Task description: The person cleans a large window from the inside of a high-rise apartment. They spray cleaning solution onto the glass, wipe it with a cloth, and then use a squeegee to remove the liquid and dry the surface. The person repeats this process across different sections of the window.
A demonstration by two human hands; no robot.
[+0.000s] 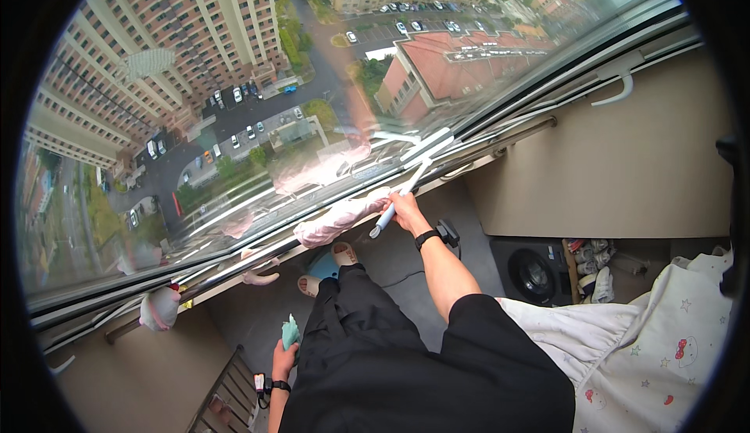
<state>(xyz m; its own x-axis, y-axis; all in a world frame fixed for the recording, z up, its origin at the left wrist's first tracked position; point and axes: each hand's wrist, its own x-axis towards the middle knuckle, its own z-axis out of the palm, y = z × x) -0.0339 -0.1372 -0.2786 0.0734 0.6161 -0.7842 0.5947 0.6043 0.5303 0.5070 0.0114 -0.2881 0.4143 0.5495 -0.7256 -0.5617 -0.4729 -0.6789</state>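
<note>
My right hand (404,213) grips the handle of a white window squeegee (415,178). The squeegee's head lies at the lower part of the window pane (328,99), close to the frame; whether the blade touches the glass is hard to tell. Just left of this hand, a pink-and-white cloth (345,216) hangs bunched over the metal rail. Down by my left leg, my left hand (284,360) is closed around a crumpled light green cloth (290,333).
A metal rail (504,143) runs along the window, with a plush toy (159,309) at its left end. A window handle (621,90) juts out at right. Behind me are a white printed fabric (638,345), a front-loading washing machine (530,272), shoes (595,269) and a dark metal rack (225,395).
</note>
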